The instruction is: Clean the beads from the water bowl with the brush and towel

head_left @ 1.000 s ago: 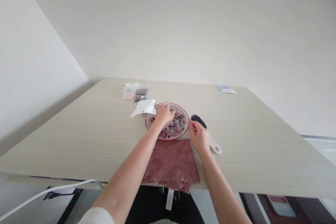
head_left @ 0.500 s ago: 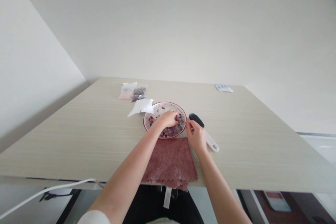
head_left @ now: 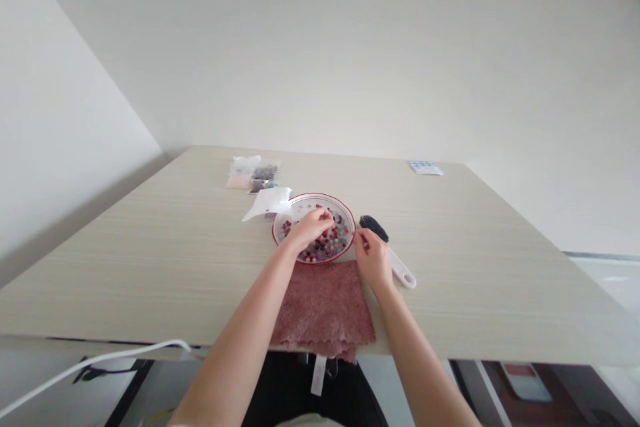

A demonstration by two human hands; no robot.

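Note:
A white plate with a red rim (head_left: pixel 275 240) holds many small loose beads (head_left: pixel 325 250) in red, purple, green and dark tones. Over the plate, my left hand (head_left: pixel 314 227) has its fingers curled together among the beads; what they hold, if anything, is too small to see. At the plate's right edge, my right hand (head_left: pixel 374 257) pinches thumb and forefinger together on something too fine to make out. A folded reddish-brown cloth (head_left: pixel 325 307) lies between my forearms, just in front of the plate.
A brush with dark bristles and a white handle (head_left: pixel 403 273) lies beside my right hand. A white packet (head_left: pixel 270 201) overlaps the plate's left rim. Clear bags of beads (head_left: pixel 263 175) sit behind it. A blue-and-white packet (head_left: pixel 425 167) is at the back right.
My left hand has shifted slightly left and toward me within the plate, uncovering more beads. My right hand keeps its pinch at the rim, almost unmoved.

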